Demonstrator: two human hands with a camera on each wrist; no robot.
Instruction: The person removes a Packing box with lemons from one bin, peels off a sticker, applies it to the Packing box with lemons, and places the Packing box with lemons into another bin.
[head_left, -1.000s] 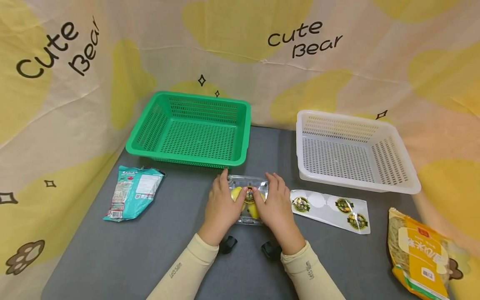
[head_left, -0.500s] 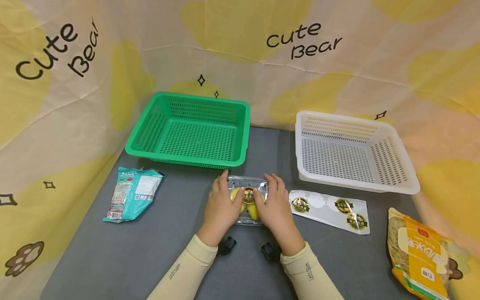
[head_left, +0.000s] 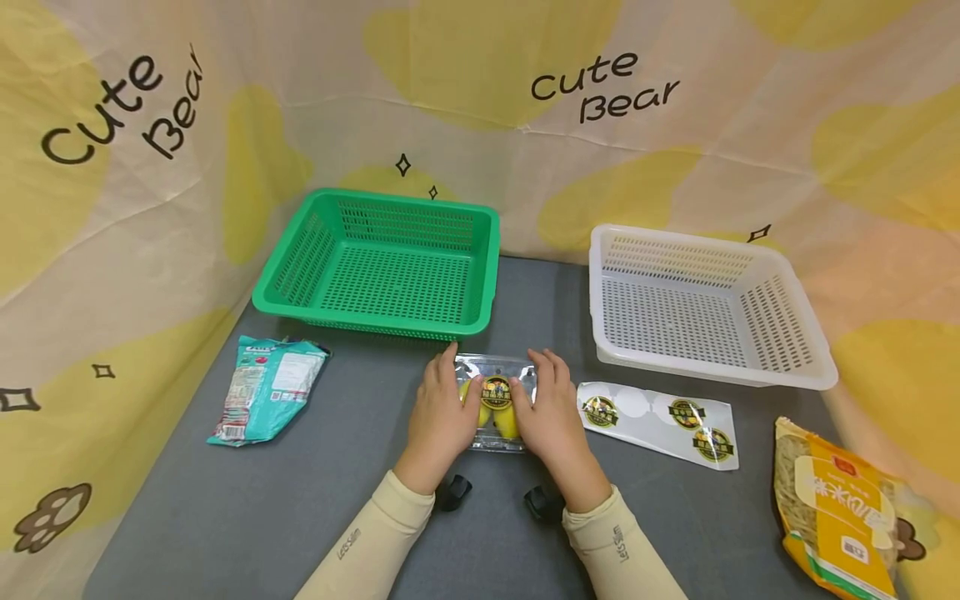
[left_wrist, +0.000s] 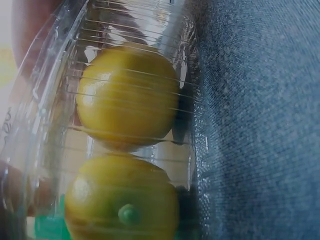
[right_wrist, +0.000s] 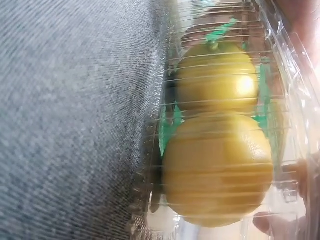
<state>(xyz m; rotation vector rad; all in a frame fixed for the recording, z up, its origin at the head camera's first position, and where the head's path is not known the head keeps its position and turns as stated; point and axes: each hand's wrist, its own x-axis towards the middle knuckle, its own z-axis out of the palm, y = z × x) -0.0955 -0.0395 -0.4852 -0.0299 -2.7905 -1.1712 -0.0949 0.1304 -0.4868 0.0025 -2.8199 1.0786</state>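
Observation:
A clear plastic clamshell box (head_left: 498,444) lies on the grey table between both hands. Yellow citrus fruits (left_wrist: 127,97) show through its ribbed wall in both wrist views. On the lid sits a round black-and-gold sticker (head_left: 496,392). My left hand (head_left: 441,417) holds the box's left side, its thumb on the lid just left of the sticker. At the opposite side my right hand (head_left: 553,417) mirrors this grip, thumb to the right of the sticker. To the right lies a white sticker sheet (head_left: 651,425) with several stickers and a bare round spot.
A green basket (head_left: 375,325) stands behind the box, and a white basket (head_left: 712,371) at the back right. At the left lies a teal snack bag (head_left: 270,390). A yellow food packet (head_left: 840,508) lies near the right edge. Printed cloth (head_left: 465,75) hangs around the table.
Both thumbs have drawn slightly apart, uncovering more of the round sticker. The hands stay at the box's sides, and the view has tilted slightly.

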